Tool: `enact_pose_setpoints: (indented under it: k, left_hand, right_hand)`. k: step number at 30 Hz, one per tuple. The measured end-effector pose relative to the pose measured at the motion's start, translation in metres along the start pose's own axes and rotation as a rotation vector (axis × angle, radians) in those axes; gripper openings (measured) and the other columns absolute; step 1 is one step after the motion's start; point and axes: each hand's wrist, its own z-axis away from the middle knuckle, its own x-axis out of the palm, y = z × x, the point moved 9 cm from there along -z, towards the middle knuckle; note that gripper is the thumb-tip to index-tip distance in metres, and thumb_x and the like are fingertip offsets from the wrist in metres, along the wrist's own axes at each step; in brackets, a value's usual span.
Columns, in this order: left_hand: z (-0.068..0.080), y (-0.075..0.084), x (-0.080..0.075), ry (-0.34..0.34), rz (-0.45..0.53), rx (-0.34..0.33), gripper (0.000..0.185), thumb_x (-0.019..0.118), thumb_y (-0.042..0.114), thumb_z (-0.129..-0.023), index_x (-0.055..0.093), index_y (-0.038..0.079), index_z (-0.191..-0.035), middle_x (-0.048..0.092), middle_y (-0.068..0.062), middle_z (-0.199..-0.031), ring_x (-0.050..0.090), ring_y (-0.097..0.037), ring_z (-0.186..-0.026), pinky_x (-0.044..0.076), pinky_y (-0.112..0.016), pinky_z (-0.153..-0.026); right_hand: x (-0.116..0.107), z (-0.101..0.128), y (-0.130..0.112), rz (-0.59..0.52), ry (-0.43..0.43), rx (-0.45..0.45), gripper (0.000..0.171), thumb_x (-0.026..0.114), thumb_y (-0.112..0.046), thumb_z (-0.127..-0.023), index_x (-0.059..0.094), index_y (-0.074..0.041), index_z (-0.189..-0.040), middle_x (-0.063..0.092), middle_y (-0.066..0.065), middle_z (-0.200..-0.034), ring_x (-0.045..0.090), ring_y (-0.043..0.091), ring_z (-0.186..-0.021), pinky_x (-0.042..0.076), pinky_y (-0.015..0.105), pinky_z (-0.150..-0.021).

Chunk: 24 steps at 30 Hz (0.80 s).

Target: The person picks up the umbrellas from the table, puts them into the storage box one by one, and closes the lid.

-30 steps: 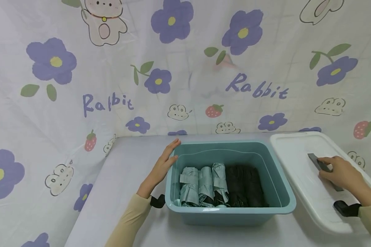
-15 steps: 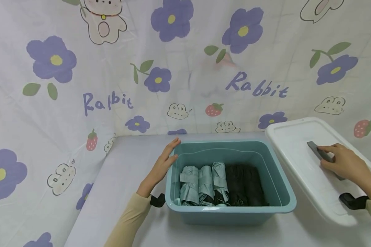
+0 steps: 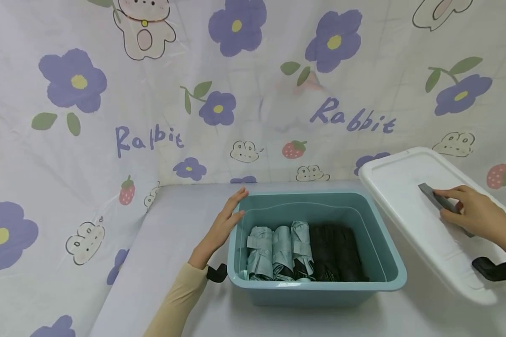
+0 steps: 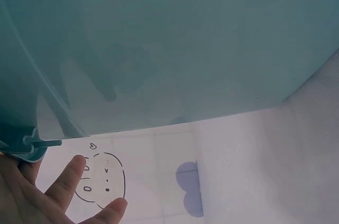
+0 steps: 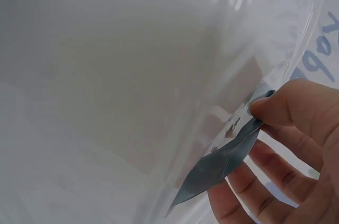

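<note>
A teal plastic bin [image 3: 385,262] stands on the table with folded umbrellas inside, three light blue ones [image 3: 278,252] and black ones [image 3: 335,252]. My left hand [image 3: 223,224] lies flat with straight fingers against the bin's left wall [image 4: 159,49]. My right hand [image 3: 474,215] grips the grey handle [image 3: 436,199] of a white lid [image 3: 409,210], thumb and fingers curled round it [image 5: 228,160]. The lid is tilted, its far edge raised, to the right of the bin.
A cloth printed with purple flowers, strawberries and "Rabbit" [image 3: 350,117] hangs behind and to the left. The table [image 3: 173,243] is covered in pale lilac cloth. Black wrist straps [image 3: 493,270] show on both arms.
The white lid has risen off the table and tilted up, moving slightly toward the bin with my right hand holding its handle. My left hand has stayed still.
</note>
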Motion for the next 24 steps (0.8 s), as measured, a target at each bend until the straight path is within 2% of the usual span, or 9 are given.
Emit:
enact_pose_setpoints:
  k: [13,17,22,24]
  left_hand:
    - [0.000,0.000,-0.001,0.003,-0.003,0.004,0.048,0.037,0.007,-0.099,0.026,0.003,-0.145,0.015,-0.013,-0.154,0.012,-0.029,-0.142,0.015,-0.057,-0.109]
    - [0.001,0.000,-0.001,0.007,-0.002,0.002,0.048,0.038,0.007,-0.099,0.026,0.002,-0.145,0.015,-0.012,-0.154,0.012,-0.029,-0.142,0.015,-0.057,-0.109]
    - [0.000,0.000,-0.001,0.005,0.007,0.000,0.048,0.037,0.008,-0.099,0.026,0.002,-0.145,0.015,-0.012,-0.154,0.012,-0.030,-0.142,0.014,-0.058,-0.109]
    - [0.000,-0.001,0.000,0.003,0.013,-0.001,0.048,0.037,0.007,-0.099,0.026,0.003,-0.145,0.015,-0.011,-0.154,0.011,-0.029,-0.142,0.014,-0.057,-0.109]
  right_hand:
    - [-0.010,-0.004,-0.024,0.084,-0.020,-0.133,0.046,0.069,-0.007,-0.078,0.057,0.003,-0.121,0.055,0.024,-0.105,0.052,0.020,-0.072,0.038,0.027,-0.051]
    - [-0.015,-0.004,-0.034,0.106,-0.009,-0.194,0.045,0.072,-0.005,-0.075,0.059,0.003,-0.118,0.057,0.023,-0.105,0.055,0.022,-0.073,0.044,0.032,-0.054]
    - [-0.019,-0.002,-0.045,0.112,-0.006,-0.240,0.045,0.072,-0.002,-0.074,0.060,0.003,-0.117,0.059,0.020,-0.107,0.060,0.029,-0.083,0.050,0.044,-0.063]
    - [-0.021,-0.001,-0.049,0.122,0.002,-0.264,0.046,0.073,-0.001,-0.072,0.061,0.001,-0.116,0.060,0.017,-0.108,0.060,0.028,-0.085,0.050,0.043,-0.063]
